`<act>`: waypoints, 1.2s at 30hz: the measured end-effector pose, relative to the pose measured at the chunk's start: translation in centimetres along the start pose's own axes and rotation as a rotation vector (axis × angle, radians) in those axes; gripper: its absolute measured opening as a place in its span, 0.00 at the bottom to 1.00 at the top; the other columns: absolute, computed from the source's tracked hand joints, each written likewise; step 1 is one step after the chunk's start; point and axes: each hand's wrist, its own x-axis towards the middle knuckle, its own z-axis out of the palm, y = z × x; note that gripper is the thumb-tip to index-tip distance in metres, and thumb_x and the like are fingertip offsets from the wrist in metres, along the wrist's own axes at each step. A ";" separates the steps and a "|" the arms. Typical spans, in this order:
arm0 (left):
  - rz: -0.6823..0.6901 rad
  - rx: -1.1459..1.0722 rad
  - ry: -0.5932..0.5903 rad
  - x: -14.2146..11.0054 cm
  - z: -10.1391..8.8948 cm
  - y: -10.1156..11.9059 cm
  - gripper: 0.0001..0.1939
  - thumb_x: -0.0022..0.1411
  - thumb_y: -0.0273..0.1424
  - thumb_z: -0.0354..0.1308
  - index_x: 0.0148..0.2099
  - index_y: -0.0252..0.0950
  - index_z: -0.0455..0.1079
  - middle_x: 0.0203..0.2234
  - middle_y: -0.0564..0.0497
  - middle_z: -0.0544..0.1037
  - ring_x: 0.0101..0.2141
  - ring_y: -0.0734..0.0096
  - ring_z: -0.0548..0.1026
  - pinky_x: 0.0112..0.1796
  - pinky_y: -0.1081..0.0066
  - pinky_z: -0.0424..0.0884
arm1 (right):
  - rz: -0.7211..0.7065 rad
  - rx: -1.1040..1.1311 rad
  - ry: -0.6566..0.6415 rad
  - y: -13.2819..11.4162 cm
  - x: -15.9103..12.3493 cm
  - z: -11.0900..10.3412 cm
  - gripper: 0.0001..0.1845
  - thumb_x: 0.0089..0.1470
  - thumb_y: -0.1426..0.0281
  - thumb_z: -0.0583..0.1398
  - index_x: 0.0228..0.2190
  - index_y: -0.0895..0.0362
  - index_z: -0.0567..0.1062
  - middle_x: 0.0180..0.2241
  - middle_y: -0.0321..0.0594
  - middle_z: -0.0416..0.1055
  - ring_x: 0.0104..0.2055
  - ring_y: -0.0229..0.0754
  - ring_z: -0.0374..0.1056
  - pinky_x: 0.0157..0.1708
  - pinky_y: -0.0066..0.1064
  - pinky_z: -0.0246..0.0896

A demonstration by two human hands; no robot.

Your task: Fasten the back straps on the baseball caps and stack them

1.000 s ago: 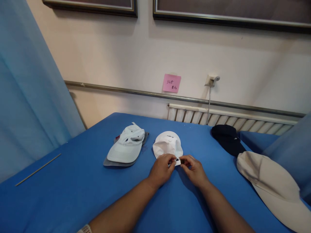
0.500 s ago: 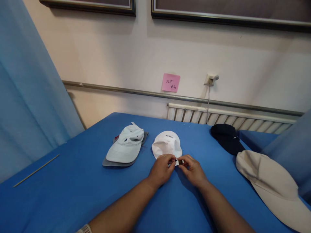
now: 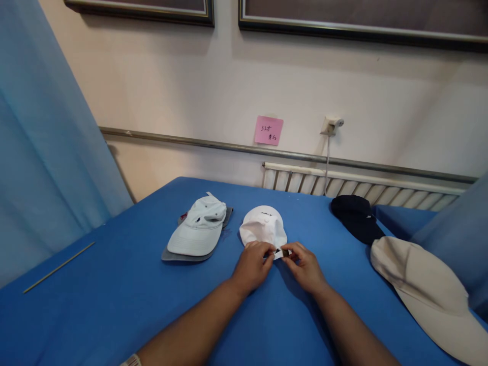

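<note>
A white cap (image 3: 263, 227) lies crown-up on the blue table (image 3: 114, 284), its back turned toward me. My left hand (image 3: 252, 264) pinches the cap's rear strap on the left side. My right hand (image 3: 305, 265) pinches the same strap (image 3: 281, 253) from the right, and the fingertips of both hands nearly meet there. A small dark buckle shows between the fingers.
To the left, a white cap (image 3: 198, 230) rests on a grey cap (image 3: 179, 254). A black cap (image 3: 356, 216) and a large beige cap (image 3: 427, 295) lie at the right. A thin stick (image 3: 59, 267) lies far left. Blue curtains hang on both sides; a radiator (image 3: 362, 185) stands behind.
Both hands stay pinched on the strap at the back of the white cap, with only small finger shifts. The cap has not moved.
</note>
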 end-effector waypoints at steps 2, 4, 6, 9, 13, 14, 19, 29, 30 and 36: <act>0.001 -0.018 -0.002 0.0 0.2 0.0 0.08 0.63 0.29 0.53 0.42 0.37 0.72 0.32 0.50 0.78 0.37 0.65 0.73 0.43 0.65 0.62 | -0.001 0.021 -0.018 -0.1 0.0 0.0 0.14 0.53 0.73 0.58 0.43 0.52 0.74 0.40 0.41 0.71 0.35 0.41 0.71 0.39 0.35 0.69; 0.001 -0.035 -0.008 -0.1 0.4 0.0 0.07 0.62 0.29 0.54 0.42 0.37 0.72 0.33 0.51 0.77 0.37 0.66 0.73 0.43 0.65 0.62 | -0.017 0.044 -0.025 -0.1 0.0 0.1 0.14 0.53 0.74 0.57 0.42 0.52 0.74 0.41 0.41 0.70 0.37 0.41 0.70 0.39 0.35 0.70; -0.001 -0.049 -0.015 -0.1 0.6 -0.1 0.07 0.62 0.28 0.54 0.41 0.37 0.72 0.33 0.51 0.77 0.37 0.66 0.73 0.43 0.65 0.63 | -0.042 0.062 -0.034 -0.2 0.1 0.1 0.15 0.52 0.75 0.57 0.42 0.52 0.74 0.42 0.42 0.70 0.40 0.42 0.70 0.39 0.34 0.70; -0.009 -0.058 -0.011 -0.1 0.7 -0.1 0.06 0.61 0.28 0.54 0.40 0.37 0.72 0.32 0.51 0.77 0.37 0.66 0.73 0.42 0.66 0.63 | -0.062 0.082 -0.044 -0.3 0.1 0.1 0.16 0.51 0.76 0.57 0.42 0.52 0.74 0.44 0.42 0.69 0.43 0.43 0.69 0.39 0.34 0.70; -0.025 -0.089 0.026 0.0 0.5 -0.1 0.06 0.61 0.28 0.55 0.40 0.38 0.72 0.33 0.51 0.77 0.37 0.67 0.72 0.42 0.67 0.63 | -0.055 0.093 -0.041 -0.3 0.0 0.0 0.16 0.51 0.77 0.57 0.41 0.52 0.74 0.44 0.42 0.68 0.44 0.44 0.69 0.39 0.34 0.70; -0.035 -0.097 0.035 0.0 0.5 -0.1 0.07 0.61 0.28 0.55 0.41 0.38 0.72 0.33 0.51 0.77 0.37 0.67 0.72 0.42 0.67 0.64 | -0.050 0.092 -0.036 -0.3 0.0 0.1 0.15 0.51 0.77 0.57 0.41 0.52 0.74 0.44 0.42 0.68 0.44 0.44 0.69 0.39 0.34 0.70; -0.069 -0.121 0.034 0.1 0.5 0.0 0.07 0.61 0.28 0.55 0.41 0.38 0.72 0.32 0.51 0.76 0.37 0.67 0.73 0.41 0.68 0.65 | -0.008 0.073 -0.023 -0.1 0.0 0.3 0.14 0.52 0.75 0.57 0.41 0.52 0.73 0.43 0.41 0.69 0.39 0.42 0.70 0.39 0.34 0.69; -0.088 -0.131 0.035 0.1 0.4 -0.2 0.07 0.60 0.28 0.55 0.41 0.37 0.73 0.33 0.50 0.76 0.38 0.66 0.73 0.41 0.68 0.66 | 0.041 0.054 -0.037 0.2 0.1 0.0 0.12 0.52 0.72 0.59 0.40 0.53 0.73 0.40 0.39 0.70 0.35 0.41 0.70 0.36 0.33 0.67; -0.088 -0.131 0.033 0.1 0.4 -0.2 0.07 0.60 0.28 0.55 0.41 0.37 0.73 0.33 0.50 0.76 0.38 0.66 0.73 0.41 0.68 0.66 | 0.031 0.053 -0.039 0.1 0.0 -0.1 0.11 0.52 0.72 0.59 0.39 0.53 0.73 0.40 0.39 0.70 0.36 0.41 0.70 0.37 0.32 0.67; -0.090 -0.139 0.004 0.1 0.7 -0.1 0.08 0.59 0.27 0.55 0.40 0.37 0.73 0.33 0.50 0.77 0.39 0.65 0.73 0.41 0.68 0.66 | -0.023 0.034 -0.076 -0.2 0.0 -0.1 0.08 0.53 0.72 0.59 0.37 0.53 0.73 0.40 0.39 0.70 0.41 0.42 0.69 0.38 0.32 0.67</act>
